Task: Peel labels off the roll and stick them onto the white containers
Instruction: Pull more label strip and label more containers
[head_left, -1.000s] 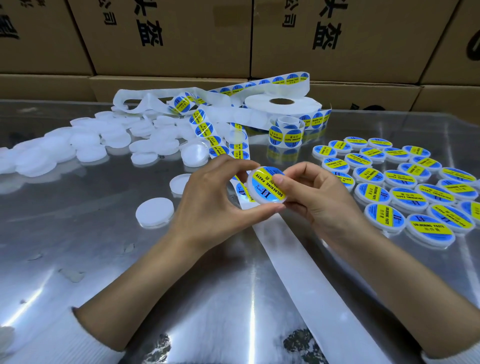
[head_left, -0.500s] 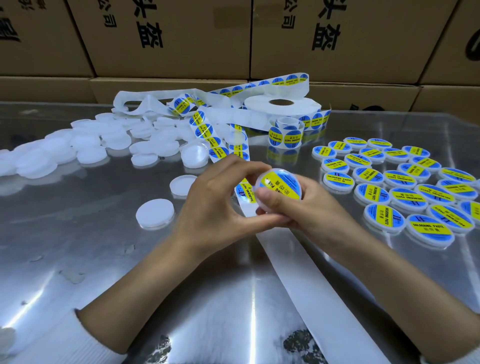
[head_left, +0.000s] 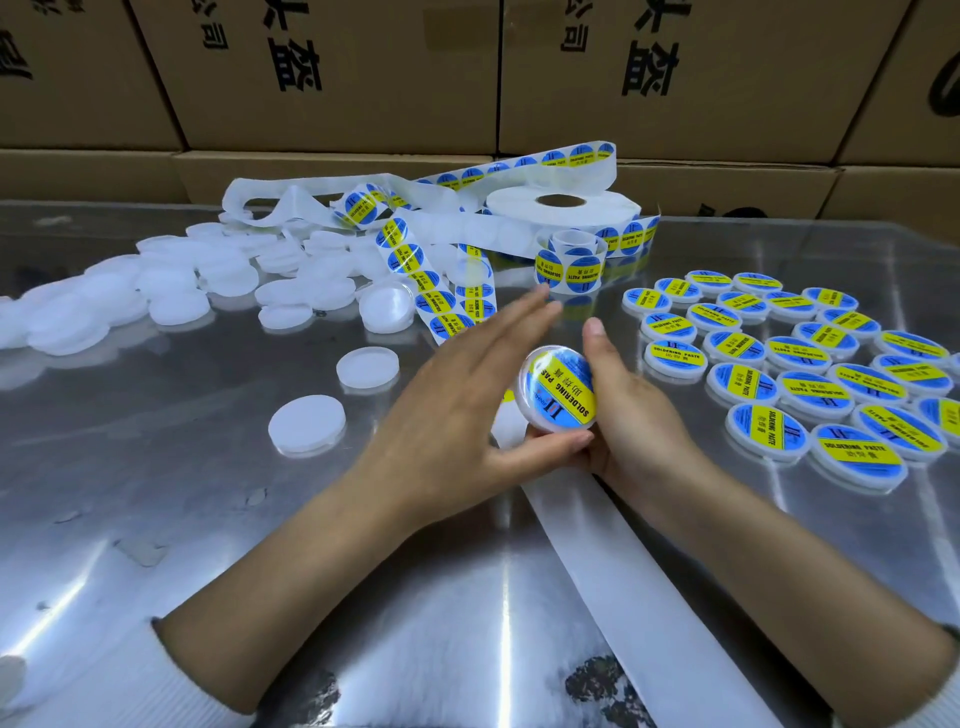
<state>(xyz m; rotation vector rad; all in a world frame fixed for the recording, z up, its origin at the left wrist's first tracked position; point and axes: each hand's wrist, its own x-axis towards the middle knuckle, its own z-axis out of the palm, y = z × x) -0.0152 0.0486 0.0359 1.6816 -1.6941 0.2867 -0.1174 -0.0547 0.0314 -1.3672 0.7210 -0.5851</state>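
A: Biggest first?
B: Steel table (head_left: 156, 519), cardboard boxes (head_left: 337, 73) stacked behind it. Blank backing strip (head_left: 623, 561) runs toward the near edge.
A: Labels?
B: Roll (head_left: 563, 208) lies flat at the back, its strip of blue-yellow labels (head_left: 415, 270) snaking forward.
A: Containers?
B: Plain white ones (head_left: 171, 296) heaped on the left, labelled ones (head_left: 810, 364) grouped on the right.
A: Hands?
B: Right hand (head_left: 634, 415) grips one labelled container (head_left: 558, 389) by its rim, tilted, above the table center. Left hand (head_left: 457, 410) has straight fingers, blurred, thumb under that container's lower edge.
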